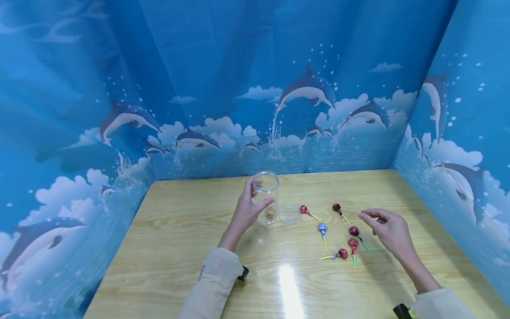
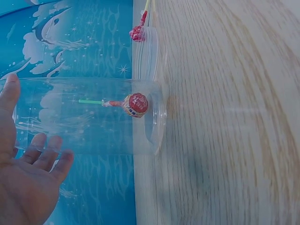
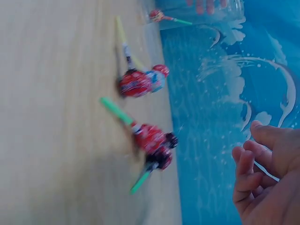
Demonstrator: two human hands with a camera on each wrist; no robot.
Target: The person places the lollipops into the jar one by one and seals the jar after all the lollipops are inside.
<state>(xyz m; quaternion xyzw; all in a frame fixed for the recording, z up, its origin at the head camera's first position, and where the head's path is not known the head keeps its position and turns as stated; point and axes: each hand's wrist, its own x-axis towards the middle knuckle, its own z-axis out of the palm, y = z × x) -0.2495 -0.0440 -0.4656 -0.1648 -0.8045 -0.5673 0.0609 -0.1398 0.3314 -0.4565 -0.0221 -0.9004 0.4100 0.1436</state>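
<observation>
My left hand (image 1: pixel 247 212) grips a clear plastic jar (image 1: pixel 272 193) that stands upright on the table, its thumb and fingers around the side. Inside the jar is one lollipop (image 2: pixel 136 105) with a red and patterned wrapper, its green stick pointing up. A clear round lid (image 1: pixel 289 213) lies just right of the jar. Over the right part of the table hovers my right hand (image 1: pixel 389 232), fingers loosely bent with nothing seen between them. Nearest to it are a dark red lollipop (image 1: pixel 353 231) and a red lollipop (image 1: pixel 353 243), both with green sticks.
Also on the wooden table (image 1: pixel 179 248) lie a blue lollipop (image 1: pixel 322 227), a red one (image 1: pixel 304 209) beside the lid, a dark one (image 1: pixel 336 207) and another red one (image 1: pixel 342 253), all yellow-sticked. A blue dolphin-print curtain (image 1: pixel 223 88) borders the back and sides.
</observation>
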